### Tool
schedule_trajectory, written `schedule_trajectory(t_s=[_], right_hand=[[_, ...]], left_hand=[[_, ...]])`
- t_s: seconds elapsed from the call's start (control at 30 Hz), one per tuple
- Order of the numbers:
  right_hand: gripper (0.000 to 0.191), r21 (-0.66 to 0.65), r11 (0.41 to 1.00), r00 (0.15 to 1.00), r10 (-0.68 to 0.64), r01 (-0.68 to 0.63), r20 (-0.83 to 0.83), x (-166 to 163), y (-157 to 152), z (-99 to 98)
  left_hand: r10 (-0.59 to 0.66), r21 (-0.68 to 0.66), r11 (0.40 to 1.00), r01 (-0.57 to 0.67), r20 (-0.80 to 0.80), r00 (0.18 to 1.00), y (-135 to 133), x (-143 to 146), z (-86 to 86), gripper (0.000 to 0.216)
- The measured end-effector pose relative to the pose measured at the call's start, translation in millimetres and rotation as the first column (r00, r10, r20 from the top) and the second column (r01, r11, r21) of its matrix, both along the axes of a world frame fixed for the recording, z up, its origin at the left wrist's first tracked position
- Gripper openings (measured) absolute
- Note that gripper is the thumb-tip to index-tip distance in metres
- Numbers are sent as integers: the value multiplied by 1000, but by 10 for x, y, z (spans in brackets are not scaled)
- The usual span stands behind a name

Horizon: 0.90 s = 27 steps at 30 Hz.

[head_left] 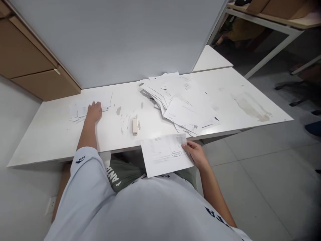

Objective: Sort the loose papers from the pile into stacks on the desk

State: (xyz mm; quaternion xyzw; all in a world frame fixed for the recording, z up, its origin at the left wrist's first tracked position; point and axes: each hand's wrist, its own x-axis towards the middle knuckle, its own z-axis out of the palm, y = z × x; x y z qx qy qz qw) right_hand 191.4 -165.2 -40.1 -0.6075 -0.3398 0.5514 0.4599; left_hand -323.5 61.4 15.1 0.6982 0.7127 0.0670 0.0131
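Note:
My right hand [196,154] pinches the right edge of a printed sheet of paper [163,155], which shows rows of small text and an oval stamp. The sheet is held over my lap at the desk's front edge. On the left, my left hand [94,112] rests on a small stack of papers [79,110], fingers laid over it and pointing away from me. A messy pile of printed papers [182,103] spreads across the middle of the desk. Between the two lots lies a small cream-coloured oblong block [134,126].
The white desk [112,139] has stains and worn patches. A grey partition [125,40] rises behind it, with cardboard boxes [35,63] at the left end. To the right are tiled floor [253,177], another table frame [273,52] and part of a person [244,30].

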Motion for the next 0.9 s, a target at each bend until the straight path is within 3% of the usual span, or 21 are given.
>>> schedule_trajectory(t_s=[0.07,0.17,0.27,0.37,0.53,0.7,0.77,0.9], right_hand=[[37,-51,999,997,-23,19,-73,-108,-105,-76],[36,-90,995,990,-64,52,-130,-231,-178,-121],[32,-78,996,991,-61,52,-120,-332,-148,-78],[31,-46,999,995,10,-14,-98,-455,-49,-8],[32,-37,995,988,87,-92,-130,-622,118,18],[31,-74,995,986,58,-71,-159,-624,236,-47],[30,-69,995,992,67,-75,-104,-617,256,-64],[34,21,998,993,51,-53,105,-631,251,-74]], left_hand=[[49,-21,999,-49,14,999,17,-104,-63,56],[145,47,988,-146,26,989,-18,-130,-128,56],[210,101,972,-212,33,977,-49,-79,-147,57],[199,235,951,-201,35,979,-133,27,-164,53],[28,345,936,-74,135,990,-595,449,-192,50],[-369,252,920,300,298,880,-1045,1166,-44,45],[-428,167,904,394,358,830,-1059,1462,54,44],[-396,-5,900,436,411,821,-865,1952,122,45]])
